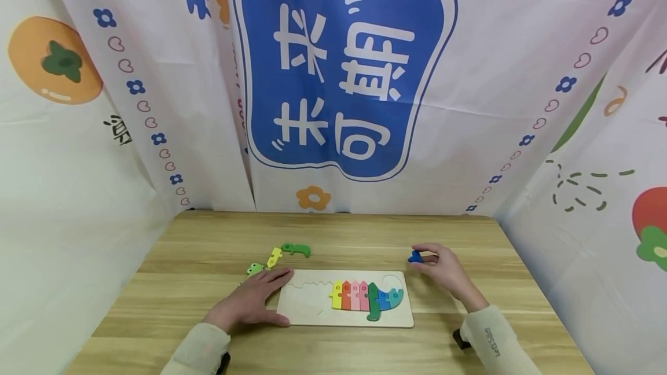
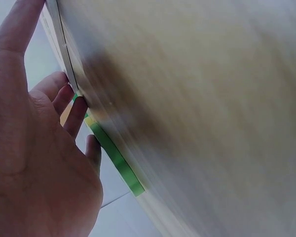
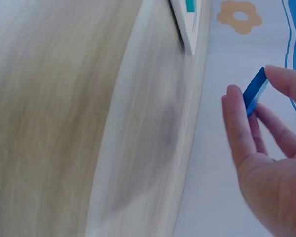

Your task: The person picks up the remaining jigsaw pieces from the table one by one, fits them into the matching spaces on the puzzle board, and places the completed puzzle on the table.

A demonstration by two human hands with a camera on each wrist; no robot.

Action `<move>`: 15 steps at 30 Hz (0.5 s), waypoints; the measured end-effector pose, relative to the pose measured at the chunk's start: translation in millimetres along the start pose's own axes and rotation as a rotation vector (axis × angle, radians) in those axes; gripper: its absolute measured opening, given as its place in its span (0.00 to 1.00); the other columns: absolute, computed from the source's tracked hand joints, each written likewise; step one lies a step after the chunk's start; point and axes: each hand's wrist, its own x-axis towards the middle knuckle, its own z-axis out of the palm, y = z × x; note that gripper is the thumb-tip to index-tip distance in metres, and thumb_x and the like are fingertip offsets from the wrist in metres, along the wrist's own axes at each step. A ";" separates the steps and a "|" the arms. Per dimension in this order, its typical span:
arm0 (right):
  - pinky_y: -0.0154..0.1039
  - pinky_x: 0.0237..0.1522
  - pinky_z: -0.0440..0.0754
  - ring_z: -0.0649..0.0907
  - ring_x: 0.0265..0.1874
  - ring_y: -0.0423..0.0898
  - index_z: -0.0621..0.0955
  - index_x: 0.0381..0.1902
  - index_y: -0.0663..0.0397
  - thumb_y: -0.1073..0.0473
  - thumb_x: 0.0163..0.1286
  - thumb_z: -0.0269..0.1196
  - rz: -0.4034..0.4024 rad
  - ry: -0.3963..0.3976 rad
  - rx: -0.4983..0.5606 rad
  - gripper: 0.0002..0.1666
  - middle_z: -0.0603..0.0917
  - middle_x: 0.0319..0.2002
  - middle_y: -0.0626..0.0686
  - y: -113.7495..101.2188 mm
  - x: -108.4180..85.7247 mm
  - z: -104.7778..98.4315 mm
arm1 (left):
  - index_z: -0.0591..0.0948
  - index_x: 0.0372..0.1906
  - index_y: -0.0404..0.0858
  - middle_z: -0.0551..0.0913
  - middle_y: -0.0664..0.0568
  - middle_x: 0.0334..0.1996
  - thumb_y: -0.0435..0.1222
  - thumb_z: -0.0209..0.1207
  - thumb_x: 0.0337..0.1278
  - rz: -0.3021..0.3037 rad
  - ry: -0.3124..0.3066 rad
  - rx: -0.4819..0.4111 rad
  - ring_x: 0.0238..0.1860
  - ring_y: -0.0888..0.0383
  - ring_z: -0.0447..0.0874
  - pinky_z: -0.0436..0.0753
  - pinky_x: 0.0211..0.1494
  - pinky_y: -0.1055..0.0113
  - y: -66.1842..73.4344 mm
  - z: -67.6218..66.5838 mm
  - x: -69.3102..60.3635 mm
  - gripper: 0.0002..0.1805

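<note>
A pale wooden puzzle board [image 1: 306, 308] lies flat on the table. Yellow, orange, pink, green and blue pieces [image 1: 355, 296] fill its middle and right part, with a bare outlined recess at the left and another at the upper right. My left hand [image 1: 253, 300] rests at the board's left end, thumb and fingers spread and fairly straight along its edge. Off the board's right side, my right hand [image 1: 442, 268] pinches a small blue puzzle piece [image 3: 255, 91] between thumb and fingers, raised above the table in the right wrist view.
Beyond the left hand lie a loose green piece [image 1: 297, 250], a yellow piece [image 1: 274, 257] and a light green head piece with eyes [image 1: 255, 269], partly hidden by that hand. A printed curtain [image 1: 333, 195] hangs behind the wooden table [image 1: 365, 346].
</note>
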 end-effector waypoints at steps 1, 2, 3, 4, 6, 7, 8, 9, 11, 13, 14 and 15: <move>0.42 0.52 0.88 0.83 0.60 0.61 0.78 0.68 0.58 0.61 0.69 0.71 -0.008 -0.003 0.010 0.31 0.74 0.68 0.64 -0.5 0.0 0.1 | 0.61 0.82 0.45 0.60 0.47 0.81 0.71 0.67 0.48 0.000 0.000 0.001 0.79 0.31 0.55 0.61 0.75 0.29 0.0 -0.1 0.0 0.61; 0.41 0.52 0.88 0.83 0.61 0.61 0.78 0.68 0.58 0.62 0.69 0.72 -0.013 -0.003 0.021 0.31 0.75 0.68 0.63 -0.9 0.0 0.3 | 0.61 0.82 0.45 0.60 0.47 0.81 0.71 0.67 0.48 -0.001 -0.001 0.001 0.79 0.31 0.55 0.61 0.75 0.29 0.0 -0.2 -0.1 0.61; 0.40 0.52 0.88 0.82 0.61 0.61 0.79 0.68 0.58 0.63 0.68 0.72 -0.027 -0.004 0.025 0.31 0.75 0.67 0.63 -1.3 0.0 0.3 | 0.61 0.82 0.45 0.60 0.47 0.81 0.71 0.67 0.48 -0.001 0.000 -0.001 0.79 0.31 0.55 0.61 0.75 0.29 0.1 -0.3 -0.2 0.61; 0.39 0.51 0.88 0.82 0.61 0.61 0.79 0.68 0.58 0.64 0.68 0.72 -0.042 -0.001 0.031 0.31 0.76 0.66 0.63 -1.8 0.1 0.4 | 0.61 0.82 0.45 0.60 0.47 0.81 0.71 0.67 0.48 -0.002 0.000 -0.001 0.79 0.31 0.55 0.61 0.75 0.30 0.1 -0.4 -0.2 0.61; 0.39 0.52 0.88 0.82 0.61 0.61 0.79 0.67 0.59 0.67 0.66 0.73 -0.087 0.007 0.023 0.31 0.78 0.64 0.62 -2.7 0.3 0.6 | 0.61 0.82 0.45 0.60 0.47 0.81 0.71 0.68 0.48 -0.003 0.000 -0.002 0.79 0.31 0.55 0.60 0.75 0.29 0.2 -0.4 -0.5 0.61; 0.39 0.52 0.88 0.82 0.60 0.62 0.80 0.66 0.59 0.68 0.65 0.73 -0.116 0.014 0.007 0.30 0.79 0.62 0.62 -3.3 0.2 0.9 | 0.61 0.82 0.45 0.60 0.47 0.81 0.71 0.68 0.48 -0.003 0.000 -0.002 0.79 0.31 0.55 0.60 0.75 0.29 0.2 -0.4 -0.5 0.61; 0.39 0.52 0.88 0.82 0.59 0.61 0.81 0.65 0.59 0.69 0.64 0.73 -0.145 0.019 -0.007 0.30 0.79 0.61 0.61 -3.7 0.1 1.4 | 0.61 0.82 0.45 0.60 0.47 0.81 0.70 0.68 0.48 -0.003 0.000 -0.004 0.79 0.31 0.55 0.60 0.75 0.29 0.2 -0.4 -0.6 0.61; 0.39 0.52 0.88 0.82 0.59 0.61 0.81 0.64 0.59 0.69 0.63 0.73 -0.177 0.021 -0.023 0.30 0.79 0.60 0.61 -4.2 -0.1 1.7 | 0.61 0.82 0.45 0.60 0.47 0.81 0.70 0.68 0.47 -0.004 0.001 -0.005 0.79 0.31 0.55 0.60 0.75 0.29 0.2 -0.3 -0.7 0.61; 0.39 0.51 0.88 0.83 0.57 0.60 0.82 0.62 0.59 0.71 0.62 0.74 -0.229 0.025 -0.053 0.30 0.80 0.59 0.60 -4.7 -0.6 2.9 | 0.61 0.82 0.45 0.60 0.47 0.81 0.70 0.68 0.48 -0.004 0.000 -0.006 0.79 0.31 0.55 0.60 0.75 0.29 0.3 -0.2 -0.7 0.61; 0.40 0.51 0.89 0.84 0.55 0.59 0.84 0.61 0.59 0.72 0.60 0.75 -0.270 0.023 -0.062 0.29 0.81 0.58 0.59 -4.9 -0.9 4.4 | 0.61 0.82 0.45 0.60 0.47 0.81 0.70 0.68 0.48 -0.004 0.000 -0.004 0.79 0.31 0.55 0.60 0.75 0.29 0.0 0.0 -0.6 0.61; 0.40 0.50 0.89 0.84 0.55 0.59 0.84 0.60 0.59 0.72 0.60 0.75 -0.282 0.015 -0.056 0.29 0.81 0.58 0.59 -4.5 -0.9 5.1 | 0.61 0.82 0.45 0.60 0.47 0.81 0.70 0.68 0.48 -0.004 0.001 -0.004 0.79 0.31 0.55 0.60 0.75 0.29 -0.2 0.2 -0.5 0.61; 0.40 0.50 0.89 0.84 0.55 0.59 0.84 0.60 0.58 0.73 0.60 0.75 -0.292 0.006 -0.048 0.29 0.81 0.58 0.59 -4.2 -0.9 5.6 | 0.61 0.82 0.45 0.60 0.47 0.81 0.70 0.68 0.48 -0.005 -0.001 -0.003 0.79 0.31 0.55 0.60 0.75 0.29 -0.4 0.5 -0.4 0.61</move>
